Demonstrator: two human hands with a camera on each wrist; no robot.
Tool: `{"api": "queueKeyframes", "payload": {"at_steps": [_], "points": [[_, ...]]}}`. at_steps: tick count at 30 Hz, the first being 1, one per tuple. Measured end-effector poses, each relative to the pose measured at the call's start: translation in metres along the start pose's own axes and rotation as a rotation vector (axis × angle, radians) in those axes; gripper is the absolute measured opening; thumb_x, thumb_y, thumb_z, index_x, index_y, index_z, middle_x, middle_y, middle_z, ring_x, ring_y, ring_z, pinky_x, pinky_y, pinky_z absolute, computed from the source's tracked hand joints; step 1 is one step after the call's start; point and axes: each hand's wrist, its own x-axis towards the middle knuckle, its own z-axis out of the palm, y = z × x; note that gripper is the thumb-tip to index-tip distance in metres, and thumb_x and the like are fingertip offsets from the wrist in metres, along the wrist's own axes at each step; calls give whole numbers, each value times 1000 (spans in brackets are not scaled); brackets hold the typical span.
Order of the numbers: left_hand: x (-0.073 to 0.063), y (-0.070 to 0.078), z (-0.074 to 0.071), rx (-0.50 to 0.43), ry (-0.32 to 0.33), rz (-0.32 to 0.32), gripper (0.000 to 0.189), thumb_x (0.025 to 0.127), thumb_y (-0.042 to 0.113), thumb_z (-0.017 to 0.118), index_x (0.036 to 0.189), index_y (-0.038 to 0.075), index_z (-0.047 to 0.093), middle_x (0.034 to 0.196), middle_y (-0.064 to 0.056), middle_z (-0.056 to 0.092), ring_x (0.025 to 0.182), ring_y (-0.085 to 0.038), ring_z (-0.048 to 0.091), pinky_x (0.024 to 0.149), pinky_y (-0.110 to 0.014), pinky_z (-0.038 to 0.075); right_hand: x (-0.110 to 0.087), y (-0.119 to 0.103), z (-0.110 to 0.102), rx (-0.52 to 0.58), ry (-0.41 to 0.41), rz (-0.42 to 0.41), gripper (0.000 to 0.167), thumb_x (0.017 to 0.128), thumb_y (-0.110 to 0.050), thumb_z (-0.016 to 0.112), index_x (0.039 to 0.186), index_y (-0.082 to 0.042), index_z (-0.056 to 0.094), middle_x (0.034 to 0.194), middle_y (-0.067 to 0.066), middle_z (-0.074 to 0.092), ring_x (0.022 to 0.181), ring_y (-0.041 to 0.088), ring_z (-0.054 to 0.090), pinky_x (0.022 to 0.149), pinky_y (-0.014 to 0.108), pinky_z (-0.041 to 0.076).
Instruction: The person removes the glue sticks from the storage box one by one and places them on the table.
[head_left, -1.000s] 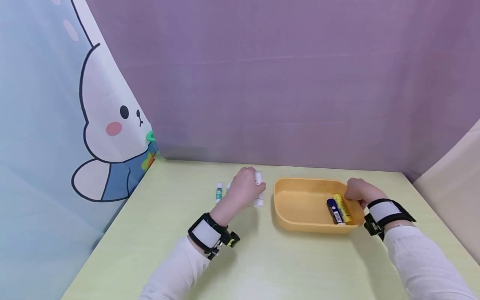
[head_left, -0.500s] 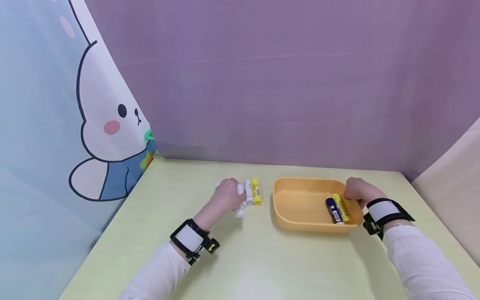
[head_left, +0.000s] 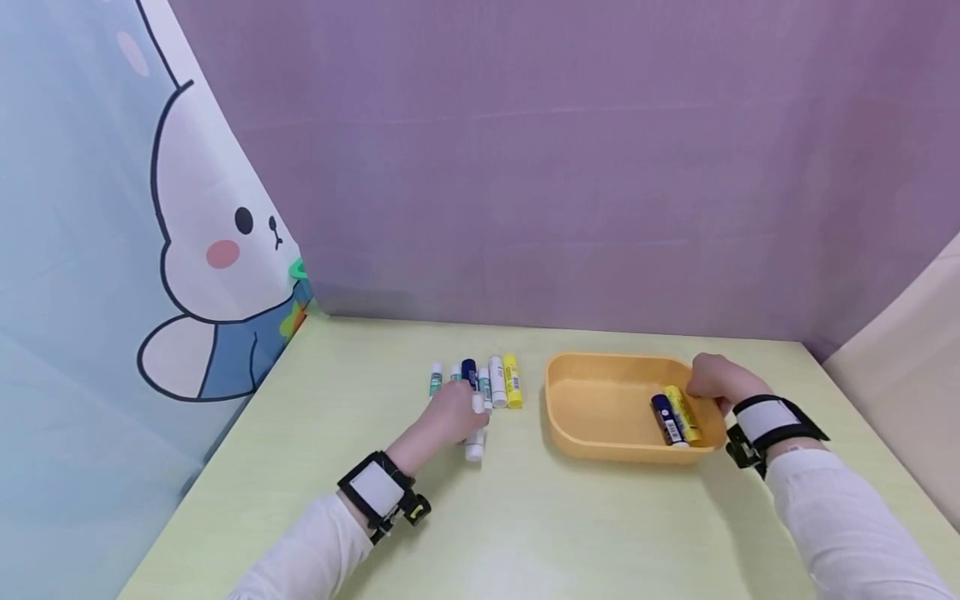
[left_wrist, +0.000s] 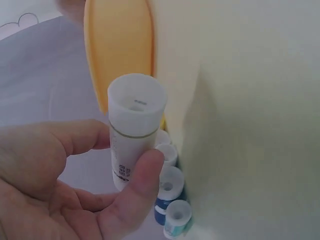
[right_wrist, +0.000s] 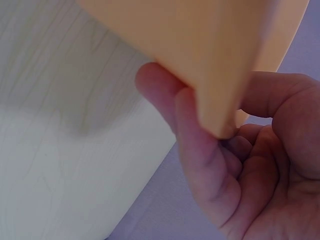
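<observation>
My left hand (head_left: pixel 447 412) pinches a white glue stick (left_wrist: pixel 134 117) between thumb and fingers, close in front of a row of glue sticks. In the head view the hand partly covers this stick and some of the row. The row includes a yellow glue stick (head_left: pixel 513 382), a plain white one (head_left: pixel 497 382), a navy one (head_left: pixel 469 372) and small teal-and-white ones, such as the leftmost glue stick (head_left: pixel 436 379). At the right, my right hand (head_left: pixel 716 380) grips the rim of an orange plastic tray (head_left: pixel 600 451), thumb on one side of the wall and fingers on the other.
Inside the tray, a navy glue stick (head_left: pixel 667 422) and a yellow glue stick (head_left: pixel 683 414) lie side by side at the right end. A pale green table (head_left: pixel 570 533) carries everything. Purple cloth (head_left: pixel 570 183) hangs behind, and a printed curtain (head_left: pixel 75 350) borders the left.
My left hand has moved left and nearer to me with the white glue stick, uncovering the yellow, white and navy ones in the row. The right hand and tray stay put.
</observation>
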Motion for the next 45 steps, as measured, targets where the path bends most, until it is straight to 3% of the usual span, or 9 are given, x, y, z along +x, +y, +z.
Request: {"api": "queueKeyframes", "payload": {"at_steps": [6, 22, 29, 45], "points": [[-3, -3, 7, -2, -19, -23, 34, 81, 21, 72, 97, -3, 54, 80, -10, 54, 53, -17, 58, 43, -24, 48, 1, 0, 0, 0, -5, 8, 17, 84, -1, 48, 93, 12, 50, 76, 17, 58, 55, 20, 62, 55, 30, 56], [-14, -3, 8, 37, -18, -21, 39, 79, 19, 74, 101, -7, 54, 77, -10, 54, 53, -16, 56, 43, -24, 47, -2, 0, -1, -6, 0, -9, 15, 84, -2, 48, 90, 12, 50, 74, 16, 58, 54, 19, 62, 52, 29, 55], [-15, -4, 11, 13, -26, -47, 51, 78, 16, 75, 113, -11, 51, 82, -13, 55, 51, -17, 58, 42, -24, 48, -2, 1, -1, 4, 16, -10, 14, 81, -1, 48, 88, 11, 51, 72, 16, 58, 54, 20, 62, 51, 30, 55], [-10, -10, 13, 12, -5, -65, 47, 77, 18, 76, 108, -10, 54, 82, -13, 55, 51, -16, 57, 42, -24, 47, -2, 1, 0, 23, 3, -20, 14, 84, -1, 47, 89, 12, 50, 74, 17, 58, 55, 19, 64, 54, 31, 56]]}}
